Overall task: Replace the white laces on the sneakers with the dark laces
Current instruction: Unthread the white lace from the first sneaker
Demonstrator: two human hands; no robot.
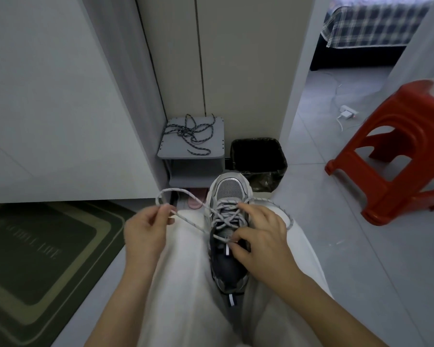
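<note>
a: on the lap, near centre: item one, sneaker (229, 189), grey and white, toe pointing far, heel near. condition?

b: laced. white lace (188, 221) runs through the eyelets, with several crossings showing over the tongue. the knot is gone; both ends hang loose, one out left, one out right.

a: item two, left hand (145, 229).

b: left of the sneaker, pinching the left free end of the white lace, which loops up on the far side of the fingers.

a: item three, right hand (263, 236).

b: on the sneaker. forefinger lies along the crossings; thumb and a curled finger seem to pinch the white lace at the nearest crossing, by the tongue.

a: item four, dark laces (188, 134).

b: far centre, in a loose tangle on top of the small grey shelf (211, 144), well apart from both hands, untouched. a black bin (258, 156) is just right of it; a red stool (398, 146) is at far right.

a: progress?

b: early, by my reckoning. untied only. left to do: draw the white lace out of every eyelet, thread in a dark one, then do the second sneaker, which is not in view.
</note>
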